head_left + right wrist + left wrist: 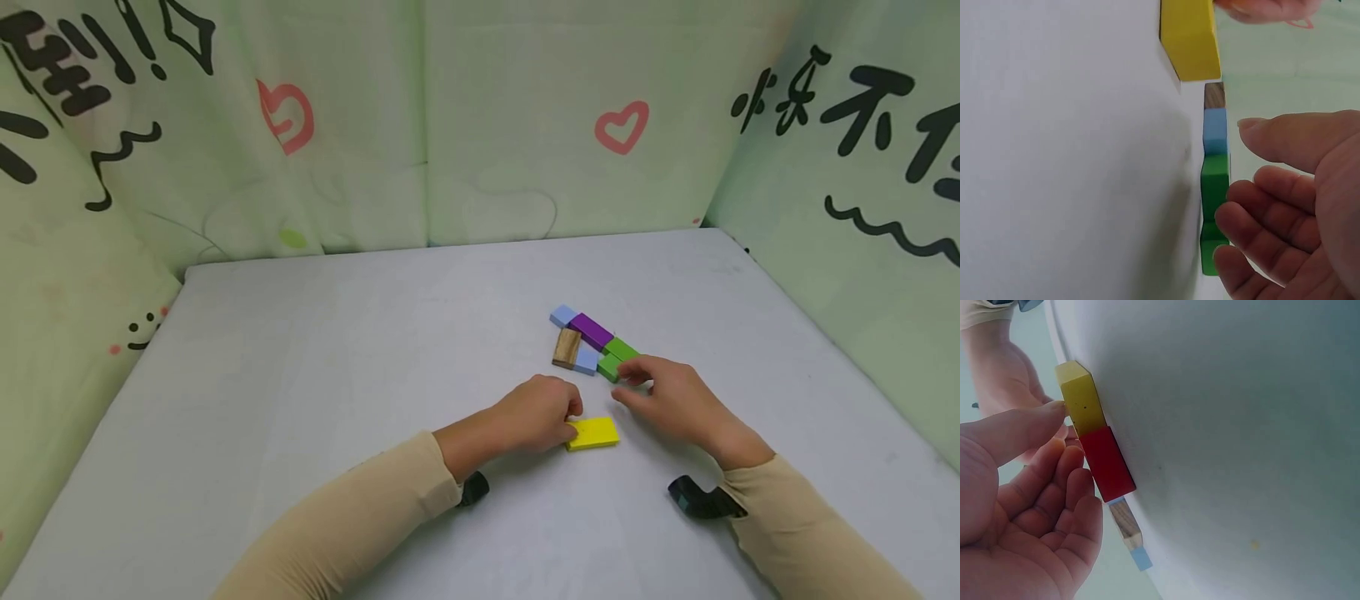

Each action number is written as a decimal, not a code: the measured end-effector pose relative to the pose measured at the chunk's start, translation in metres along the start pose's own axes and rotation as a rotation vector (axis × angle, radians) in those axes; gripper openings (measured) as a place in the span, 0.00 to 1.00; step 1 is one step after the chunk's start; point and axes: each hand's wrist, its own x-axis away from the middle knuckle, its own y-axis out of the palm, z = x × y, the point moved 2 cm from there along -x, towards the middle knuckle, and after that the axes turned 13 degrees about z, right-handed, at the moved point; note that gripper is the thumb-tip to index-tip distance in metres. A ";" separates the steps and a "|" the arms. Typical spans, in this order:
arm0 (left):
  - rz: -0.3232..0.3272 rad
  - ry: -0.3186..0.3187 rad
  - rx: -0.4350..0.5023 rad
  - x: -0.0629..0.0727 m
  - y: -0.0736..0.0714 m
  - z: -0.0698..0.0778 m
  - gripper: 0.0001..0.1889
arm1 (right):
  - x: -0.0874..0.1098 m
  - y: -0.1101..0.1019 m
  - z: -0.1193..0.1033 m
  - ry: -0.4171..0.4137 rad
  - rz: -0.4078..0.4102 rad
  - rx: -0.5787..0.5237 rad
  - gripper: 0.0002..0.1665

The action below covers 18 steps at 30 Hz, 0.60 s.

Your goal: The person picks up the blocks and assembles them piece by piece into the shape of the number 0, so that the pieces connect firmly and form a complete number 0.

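My left hand (536, 412) pinches the left end of a yellow block (596, 433), its thumb laid against the block's side. In the left wrist view, a red block (1109, 465) lines up with the yellow one beside the curled fingers; the hand hides it in the head view. Over to the right, my right hand (675, 400) has its thumb apart from its loosely bent fingers. Its fingertips overlap two green blocks (621, 348) at the near right end of a small group. That group also has a purple block (591, 331), light blue blocks (564, 316) and a wood-grain block (567, 347).
A white-covered table (300, 358) spreads beneath the hands. Green printed curtains (487, 125) with dark characters and hearts surround its back and sides. Dark wrist devices (701, 498) sit at both sleeve cuffs.
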 end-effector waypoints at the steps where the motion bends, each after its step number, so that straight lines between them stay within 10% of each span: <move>1: -0.001 -0.001 -0.001 0.000 0.000 0.000 0.12 | -0.001 0.000 0.002 0.004 -0.005 0.004 0.20; 18: -0.009 -0.013 -0.019 0.000 0.002 0.000 0.12 | -0.021 -0.003 0.020 0.076 -0.081 0.019 0.31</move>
